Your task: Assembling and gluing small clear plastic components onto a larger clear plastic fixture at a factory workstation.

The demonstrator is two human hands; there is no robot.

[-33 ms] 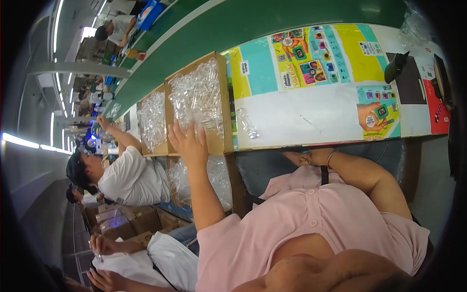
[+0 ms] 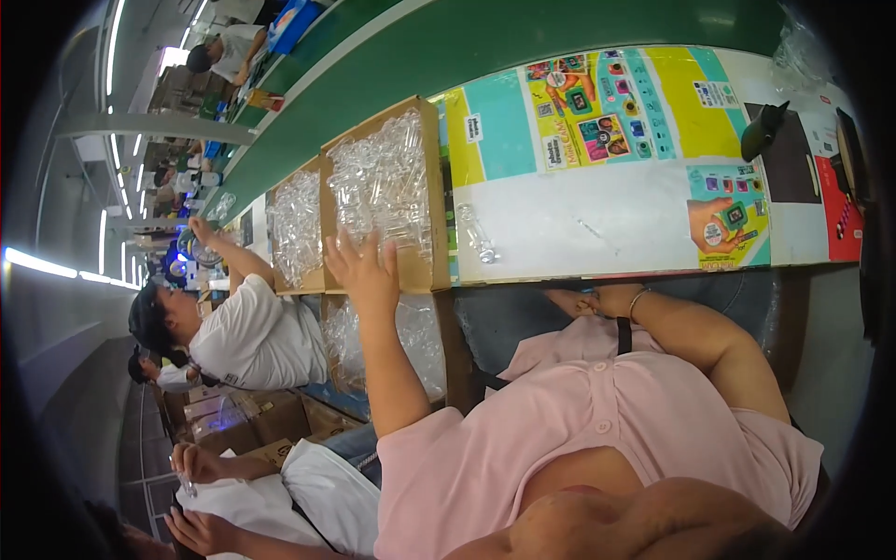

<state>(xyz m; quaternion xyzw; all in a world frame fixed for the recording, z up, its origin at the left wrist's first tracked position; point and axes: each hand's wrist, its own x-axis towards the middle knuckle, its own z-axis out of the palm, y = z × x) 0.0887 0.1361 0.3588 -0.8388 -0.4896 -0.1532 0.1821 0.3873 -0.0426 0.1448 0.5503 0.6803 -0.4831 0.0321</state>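
My left hand (image 2: pixel 367 278) is open, with its fingers spread over the near edge of a cardboard tray (image 2: pixel 437 196). Clear plastic pieces (image 2: pixel 378 177) fill that tray. Whether the fingertips touch the pieces is hard to tell. Low by my lap, under the table's near edge, is my right hand (image 2: pixel 613 298), a bracelet at its wrist. Its fingers are partly hidden and too small to read. On the white tabletop right of the tray lies a separate clear plastic piece (image 2: pixel 478 235), with a smaller clear bit (image 2: pixel 590 229) farther right.
Printed cardboard (image 2: pixel 583 112) covers part of the table. A dark pointed object (image 2: pixel 763 131) stands at the right. Left of my tray is a second tray of clear pieces (image 2: pixel 297 224); below is a box of clear plastic (image 2: pixel 411 341). Co-workers in white (image 2: pixel 266 341) sit at my left.
The view has shifted very slightly. Both my hands keep their places.
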